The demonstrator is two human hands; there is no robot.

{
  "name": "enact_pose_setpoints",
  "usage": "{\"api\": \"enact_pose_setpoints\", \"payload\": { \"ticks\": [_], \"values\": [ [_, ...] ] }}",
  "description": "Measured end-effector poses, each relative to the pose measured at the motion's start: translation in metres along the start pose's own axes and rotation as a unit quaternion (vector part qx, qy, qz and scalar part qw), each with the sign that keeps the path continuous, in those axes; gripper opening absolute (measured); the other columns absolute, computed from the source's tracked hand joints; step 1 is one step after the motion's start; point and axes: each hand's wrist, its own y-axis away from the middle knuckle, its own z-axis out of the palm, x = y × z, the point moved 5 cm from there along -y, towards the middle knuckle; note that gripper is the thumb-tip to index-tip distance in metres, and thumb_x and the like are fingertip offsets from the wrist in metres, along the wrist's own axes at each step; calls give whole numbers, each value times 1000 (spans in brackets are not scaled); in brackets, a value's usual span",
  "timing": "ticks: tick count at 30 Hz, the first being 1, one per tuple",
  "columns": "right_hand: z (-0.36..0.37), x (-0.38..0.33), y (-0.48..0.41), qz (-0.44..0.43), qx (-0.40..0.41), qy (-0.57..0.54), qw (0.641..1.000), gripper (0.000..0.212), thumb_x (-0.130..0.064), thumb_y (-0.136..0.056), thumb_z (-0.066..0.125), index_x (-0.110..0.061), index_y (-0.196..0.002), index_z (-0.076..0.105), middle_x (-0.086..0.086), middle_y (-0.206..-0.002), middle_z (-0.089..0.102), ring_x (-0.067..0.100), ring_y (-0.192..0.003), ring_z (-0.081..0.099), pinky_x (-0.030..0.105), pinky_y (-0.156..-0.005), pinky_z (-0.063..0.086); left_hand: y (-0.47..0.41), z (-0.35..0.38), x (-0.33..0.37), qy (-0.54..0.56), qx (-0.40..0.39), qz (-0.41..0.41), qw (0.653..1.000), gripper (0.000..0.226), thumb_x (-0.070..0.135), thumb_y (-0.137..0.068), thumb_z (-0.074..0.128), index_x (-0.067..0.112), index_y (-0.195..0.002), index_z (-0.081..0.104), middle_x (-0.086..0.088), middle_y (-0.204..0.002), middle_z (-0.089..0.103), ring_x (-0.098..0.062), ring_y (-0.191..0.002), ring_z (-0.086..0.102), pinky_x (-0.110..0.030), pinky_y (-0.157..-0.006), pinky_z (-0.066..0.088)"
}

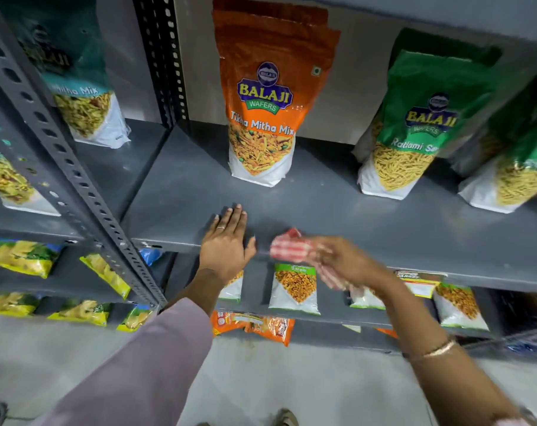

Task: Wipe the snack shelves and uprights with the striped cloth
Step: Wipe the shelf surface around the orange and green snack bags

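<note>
the one striped cloth (287,245) is bunched at the front edge of the grey shelf (338,207), pinched in the blurred right hand (342,259). the left hand (225,241) lies flat beside it, fingers spread. behind stand one orange pouch (265,112) and two green pouches (414,130).

The left hand (225,241) lies flat, palm down, fingers straight and together pointing toward twelve o'clock, with a ring on one finger. Its forearm runs back toward seven o'clock into a mauve sleeve (144,361) that covers the arm to just short of the wrist. The right hand (338,259) sits at three o'clock of the left, near it but apart, blurred, its fingers curled closed around a bunched red-and-white cloth (287,247) toward nine o'clock. The right forearm is bare, trailing toward five o'clock, with a thin bangle (436,350) around it.
</note>
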Motion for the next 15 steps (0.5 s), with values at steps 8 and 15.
{"api": "enact_pose_setpoints", "payload": {
  "ticks": [8,15],
  "values": [
    [3,36,-54,177,140,268,936,64,-16,-95,43,-11,-152,14,9,-162,4,30,-149,7,41,-121,20,-2,6,-3,12,19,6,1000,68,46,-91,15,7,-144,30,-8,-153,23,-21,-141,19,-34,-114,3],
    [13,23,-29,56,157,222,961,54,-25,-101,33,-24,-152,16,-5,-162,8,15,-150,7,38,-122,17,-1,6,-3,62,12,9,998,67,40,-84,26,-5,-122,57,-20,-131,53,-34,-121,50,-44,-104,31]
  ]
}}
